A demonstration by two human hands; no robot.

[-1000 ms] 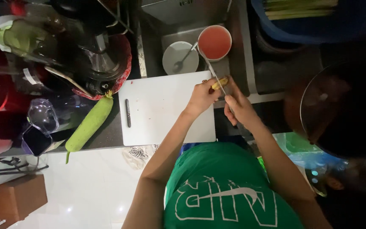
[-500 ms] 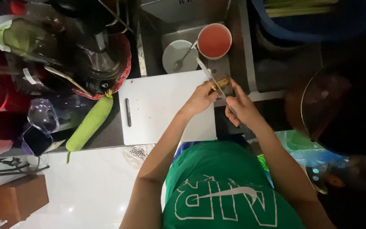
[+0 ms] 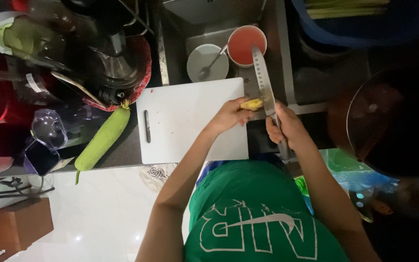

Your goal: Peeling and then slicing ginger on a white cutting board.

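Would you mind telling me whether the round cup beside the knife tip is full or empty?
Nearly full: the cup holds a reddish-orange liquid close to its rim, just beside the knife tip.

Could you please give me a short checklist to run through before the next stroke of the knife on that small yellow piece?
1. Right hand has a full grip on the knife handle: ok.
2. Left hand pinches the small yellow piece firmly: ok.
3. Left fingertips clear of the blade edge: cannot tell, they sit very close to it.
4. Piece supported by the white cutting board: not ok, it is held in the air past the board's right edge, over the sink.
5. Blade path free of the red cup: not ok, the tip reaches right beside its rim.
6. Lighting good enough to see the cut: not ok, the counter is dim.
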